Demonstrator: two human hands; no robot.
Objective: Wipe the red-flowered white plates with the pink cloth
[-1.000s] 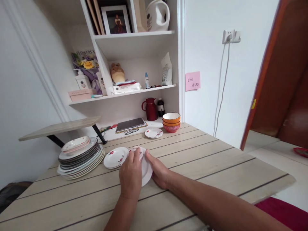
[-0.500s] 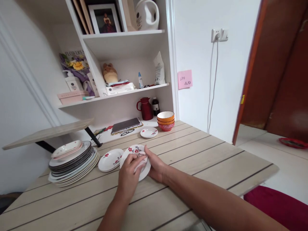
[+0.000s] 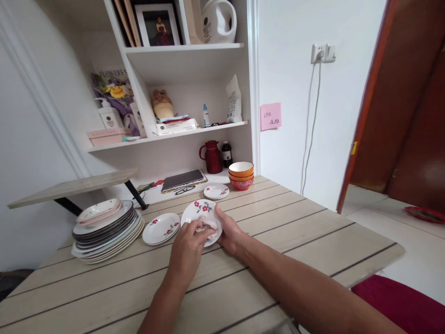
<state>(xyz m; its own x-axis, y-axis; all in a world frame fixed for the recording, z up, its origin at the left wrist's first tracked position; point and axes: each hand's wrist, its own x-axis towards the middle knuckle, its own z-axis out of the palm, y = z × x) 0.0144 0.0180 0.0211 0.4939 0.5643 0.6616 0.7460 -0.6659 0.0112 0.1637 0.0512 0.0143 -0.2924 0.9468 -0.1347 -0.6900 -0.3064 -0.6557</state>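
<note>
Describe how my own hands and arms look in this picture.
Your left hand and right hand are both bare, with no gloves or rings to be seen. The left forearm and right forearm show no sleeves, watch, bracelet or clear markings. Finer details, like the nails, are too small to tell.

Soft, fairly bright light falls over the slatted tabletop (image 3: pixel 323 257), with faint shadows. The shelving unit (image 3: pixel 191 62) dims toward its upper left; the brown door (image 3: pixel 417 120) at right is darker. Wide-angle distortion tilts the outer verticals, and small lettering blurs.
</note>
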